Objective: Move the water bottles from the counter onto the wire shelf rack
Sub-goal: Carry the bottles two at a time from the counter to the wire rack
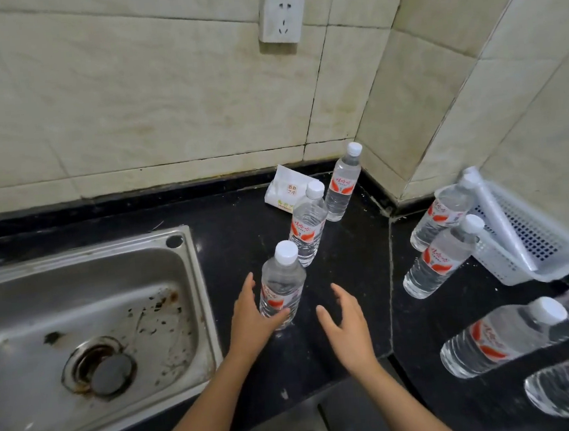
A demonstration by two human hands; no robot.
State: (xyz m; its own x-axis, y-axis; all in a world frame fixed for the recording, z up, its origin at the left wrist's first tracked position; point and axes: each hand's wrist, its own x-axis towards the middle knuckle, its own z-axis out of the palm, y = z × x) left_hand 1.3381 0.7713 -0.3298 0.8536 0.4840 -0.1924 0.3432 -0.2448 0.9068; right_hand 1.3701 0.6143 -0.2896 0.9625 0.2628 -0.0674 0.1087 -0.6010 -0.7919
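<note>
Head view: the nearest bottle (pixel 281 286) stands upright on the black counter (pixel 346 265), long axis vertical, beside the sink (pixel 89 321). The left hand (pixel 252 316) cups its base from 9 o'clock, fingers touching but not wrapped shut. The right hand (pixel 346 326) hangs open at 4 o'clock, clear of it, so the left is nearer; no wire rack shows

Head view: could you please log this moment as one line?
left hand: fingers around nearest bottle | right hand: open, empty, beside it | bottle upright on counter | wire rack: not visible

Steel sink (pixel 193 292), tissue pack (pixel 284 191), white basket (pixel 532 238), wall socket (pixel 281 14)
</note>
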